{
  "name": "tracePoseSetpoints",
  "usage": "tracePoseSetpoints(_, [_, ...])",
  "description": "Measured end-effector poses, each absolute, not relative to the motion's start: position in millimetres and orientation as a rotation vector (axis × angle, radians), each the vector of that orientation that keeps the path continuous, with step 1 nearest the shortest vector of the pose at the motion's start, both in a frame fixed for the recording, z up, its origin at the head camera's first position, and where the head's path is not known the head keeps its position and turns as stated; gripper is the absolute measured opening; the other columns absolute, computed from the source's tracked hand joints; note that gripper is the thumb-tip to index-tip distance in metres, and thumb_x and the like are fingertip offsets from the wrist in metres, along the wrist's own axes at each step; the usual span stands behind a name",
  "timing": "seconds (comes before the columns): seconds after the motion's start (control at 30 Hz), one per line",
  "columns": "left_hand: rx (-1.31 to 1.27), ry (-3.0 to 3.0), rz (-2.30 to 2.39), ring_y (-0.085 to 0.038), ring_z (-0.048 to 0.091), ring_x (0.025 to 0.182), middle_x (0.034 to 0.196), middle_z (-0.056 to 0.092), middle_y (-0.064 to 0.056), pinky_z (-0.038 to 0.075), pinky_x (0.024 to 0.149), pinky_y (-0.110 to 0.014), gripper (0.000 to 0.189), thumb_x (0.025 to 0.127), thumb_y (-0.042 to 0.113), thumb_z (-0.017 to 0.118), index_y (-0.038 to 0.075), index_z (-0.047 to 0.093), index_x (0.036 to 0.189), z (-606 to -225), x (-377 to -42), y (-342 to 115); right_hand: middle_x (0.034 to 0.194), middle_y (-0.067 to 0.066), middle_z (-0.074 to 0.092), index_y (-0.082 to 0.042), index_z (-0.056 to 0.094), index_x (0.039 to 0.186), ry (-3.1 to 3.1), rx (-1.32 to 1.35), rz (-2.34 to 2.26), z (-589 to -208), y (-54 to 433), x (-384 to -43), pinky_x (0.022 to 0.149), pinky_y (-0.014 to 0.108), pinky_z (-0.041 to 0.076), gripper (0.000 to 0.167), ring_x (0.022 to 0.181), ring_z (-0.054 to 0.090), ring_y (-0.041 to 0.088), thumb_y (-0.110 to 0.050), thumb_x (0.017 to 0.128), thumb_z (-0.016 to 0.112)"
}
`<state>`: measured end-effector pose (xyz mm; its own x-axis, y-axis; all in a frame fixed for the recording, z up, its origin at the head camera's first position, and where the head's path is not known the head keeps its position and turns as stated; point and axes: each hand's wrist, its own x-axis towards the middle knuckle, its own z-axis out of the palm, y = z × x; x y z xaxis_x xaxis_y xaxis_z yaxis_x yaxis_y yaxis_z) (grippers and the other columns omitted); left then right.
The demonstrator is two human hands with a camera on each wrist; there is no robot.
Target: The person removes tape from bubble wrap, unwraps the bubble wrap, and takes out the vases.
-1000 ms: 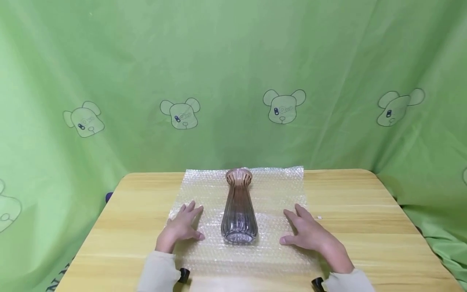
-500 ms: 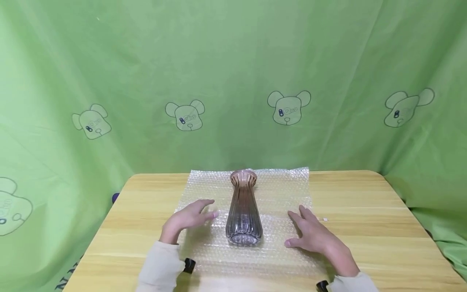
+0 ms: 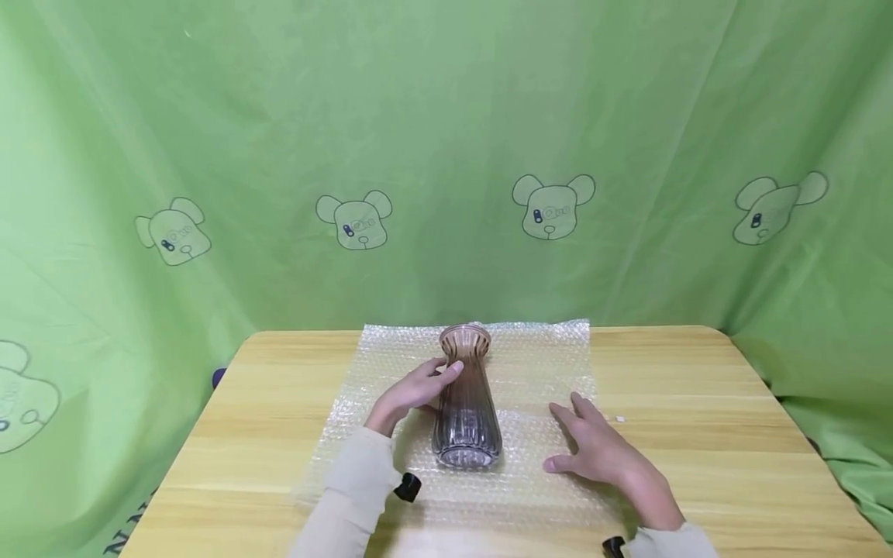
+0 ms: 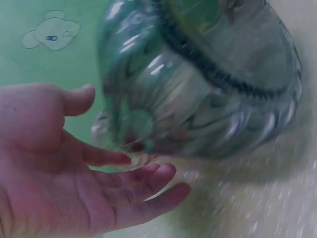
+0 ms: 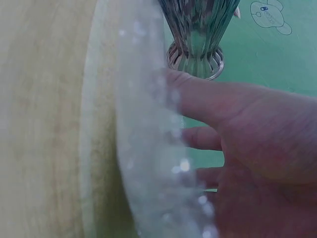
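Note:
A ribbed glass vase [image 3: 469, 411], pinkish at the flared mouth and grey toward the base, lies on its side on a sheet of bubble wrap [image 3: 391, 349]. Its base faces me. At the vase's left side is my left hand [image 3: 413, 390], its thumb overlapping the narrow part in the head view. In the left wrist view the fingers [image 4: 148, 191] are extended and loosely spread beside the glass. My right hand [image 3: 598, 446] stays over the right part of the wrap, fingers spread; in the right wrist view the wrap's edge [image 5: 153, 148] hides its fingertips.
The sheet lies on a light wooden table [image 3: 725, 449] with rounded far corners. A small white scrap [image 3: 620, 418] sits right of the wrap. Behind and at both sides hangs a green curtain [image 3: 446, 116] printed with bear heads.
My left hand has lifted off the wrap and moved right and forward to the vase. The right hand and the vase stay in place; the head view has shifted slightly.

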<state>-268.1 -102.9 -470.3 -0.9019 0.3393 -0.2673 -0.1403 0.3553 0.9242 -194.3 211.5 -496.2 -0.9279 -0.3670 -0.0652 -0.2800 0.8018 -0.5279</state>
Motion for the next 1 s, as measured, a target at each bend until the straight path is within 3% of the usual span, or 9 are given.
tracePoseSetpoints(0.2, [0.134,2.064,1.662,-0.042,0.064,0.115,0.131,0.062,-0.027,0.059,0.092,-0.053,0.079,0.101,0.047,0.061,-0.007,0.035,0.152,-479.8,-277.4,-96.3,0.157,0.044,0.016,0.007,0.044,0.150,2.824,-0.515,-0.807,-497.2,209.8,-192.5,0.110,0.075,0.029,0.096,0.142,0.021,0.063,-0.039,0.078,0.087])
tracePoseSetpoints(0.4, [0.062,2.035,1.695,-0.041,0.061,0.121,0.133,0.061,-0.025,0.053,0.101,-0.058,0.082,0.097,0.048,0.067,-0.006,0.038,0.151,-478.6,-280.1,-102.4,0.157,0.044,0.016,0.008,0.044,0.150,2.823,-0.545,-0.800,-493.8,201.9,-198.7,0.112,0.073,0.029,0.092,0.143,0.021,0.062,-0.034,0.080,0.087])
tracePoseSetpoints(0.63, [0.034,2.001,1.712,-0.039,0.061,0.121,0.132,0.063,-0.023,0.052,0.102,-0.057,0.076,0.096,0.047,0.067,-0.005,0.045,0.146,-474.7,-287.0,-101.2,0.157,0.044,0.016,0.008,0.043,0.150,2.816,-0.533,-0.775,-486.1,202.3,-202.4,0.112,0.072,0.031,0.091,0.144,0.020,0.061,-0.033,0.082,0.086])
tracePoseSetpoints(0.87, [-0.014,1.938,1.736,-0.040,0.058,0.125,0.136,0.059,-0.025,0.050,0.104,-0.058,0.076,0.095,0.042,0.068,-0.006,0.041,0.148,-480.7,-288.6,-96.0,0.155,0.047,0.014,-0.010,0.050,0.152,2.791,-0.573,-0.743,-485.6,208.7,-197.7,0.109,0.076,0.030,0.081,0.142,0.021,0.063,-0.034,0.083,0.084])
tracePoseSetpoints(1.0, [-0.021,1.892,1.748,-0.039,0.058,0.125,0.137,0.059,-0.024,0.051,0.104,-0.057,0.077,0.094,0.039,0.071,-0.004,0.041,0.149,-483.0,-285.6,-91.8,0.155,0.047,0.014,-0.011,0.054,0.150,2.783,-0.557,-0.719,-487.1,215.0,-189.9,0.110,0.077,0.027,0.077,0.143,0.020,0.063,-0.035,0.083,0.084])
